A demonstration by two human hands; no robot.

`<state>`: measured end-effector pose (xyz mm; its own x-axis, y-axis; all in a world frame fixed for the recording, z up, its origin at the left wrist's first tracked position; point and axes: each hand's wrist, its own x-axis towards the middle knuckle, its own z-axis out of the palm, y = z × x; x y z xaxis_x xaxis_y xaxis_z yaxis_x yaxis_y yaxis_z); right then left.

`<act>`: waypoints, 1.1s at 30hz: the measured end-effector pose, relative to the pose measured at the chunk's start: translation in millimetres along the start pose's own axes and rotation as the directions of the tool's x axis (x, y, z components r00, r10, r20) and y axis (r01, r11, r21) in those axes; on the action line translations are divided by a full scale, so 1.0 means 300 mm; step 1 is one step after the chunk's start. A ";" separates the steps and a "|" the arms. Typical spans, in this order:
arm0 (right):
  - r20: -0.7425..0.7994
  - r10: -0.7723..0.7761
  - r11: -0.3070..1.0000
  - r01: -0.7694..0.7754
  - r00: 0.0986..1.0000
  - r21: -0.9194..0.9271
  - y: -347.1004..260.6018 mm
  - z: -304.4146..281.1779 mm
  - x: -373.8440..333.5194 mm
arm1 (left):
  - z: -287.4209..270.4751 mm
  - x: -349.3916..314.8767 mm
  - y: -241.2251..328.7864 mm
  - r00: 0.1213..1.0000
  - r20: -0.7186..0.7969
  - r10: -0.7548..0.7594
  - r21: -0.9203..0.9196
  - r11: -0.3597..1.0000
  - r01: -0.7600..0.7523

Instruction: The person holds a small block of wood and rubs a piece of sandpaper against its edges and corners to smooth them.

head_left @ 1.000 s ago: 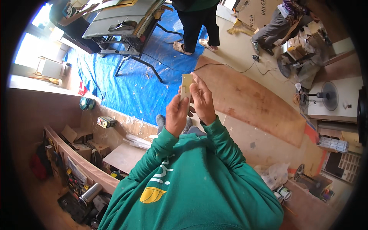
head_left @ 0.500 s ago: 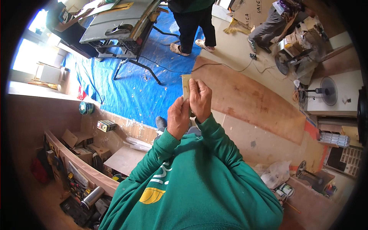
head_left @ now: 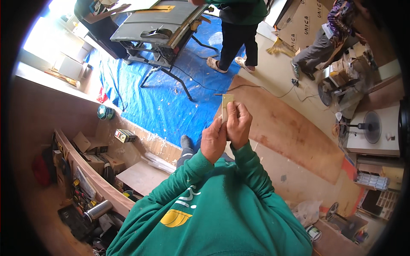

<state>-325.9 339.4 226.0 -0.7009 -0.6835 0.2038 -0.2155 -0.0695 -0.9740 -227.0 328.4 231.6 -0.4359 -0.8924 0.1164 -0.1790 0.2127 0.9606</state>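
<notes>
Both my hands are raised together in front of my chest, over the floor. My left hand [head_left: 213,141] pinches the lower end of a small flat brass-coloured plate [head_left: 228,100] between thumb and fingers. Beside it, my right hand [head_left: 239,124] grips the plate's right side, its thumb lying along the face. The plate stands nearly upright, with small holes near its top end, and a pale edge runs down its left side. A short thin reddish-brown rod shows by its upper left corner; whether they are joined I cannot tell. My fingers hide the plate's lower part.
A folding workbench [head_left: 149,27] stands on a blue tarp [head_left: 141,102], a hand plane [head_left: 156,33] on top. Several people work nearby. A cord crosses the floor by a large brown wooden panel [head_left: 290,128]. Tools and boxes fill a wooden bin [head_left: 92,181] at left; a fan [head_left: 371,127] is at right.
The whole scene has shifted right and down in the picture. Both hands keep their hold on the plate. The person beyond the workbench at far left has moved an arm slightly.
</notes>
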 end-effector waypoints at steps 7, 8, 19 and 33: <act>0.197 0.161 0.987 -0.163 0.967 -0.011 -0.004 -0.038 0.017 | -0.019 0.019 -0.015 0.943 0.181 -0.279 -0.355 0.876 0.327; 0.194 0.134 0.980 -0.159 0.972 0.121 -0.027 -0.030 -0.009 | -0.024 0.027 -0.004 0.933 0.171 -0.316 -0.376 0.855 0.358; 0.010 0.037 0.999 -0.036 0.999 -0.041 0.043 -0.004 -0.005 | 0.004 -0.008 -0.054 0.984 0.119 -0.132 -0.116 0.982 0.146; -0.002 0.039 0.998 -0.039 0.999 0.052 0.038 0.009 -0.069 | -0.023 -0.024 -0.022 0.983 0.102 -0.155 -0.099 0.981 0.165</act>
<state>-312.3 350.8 210.4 -0.7103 -0.6841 0.1658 -0.1524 -0.0805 -0.9850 -216.7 330.6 226.3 -0.4904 -0.8694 -0.0604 -0.1606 0.0220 0.9868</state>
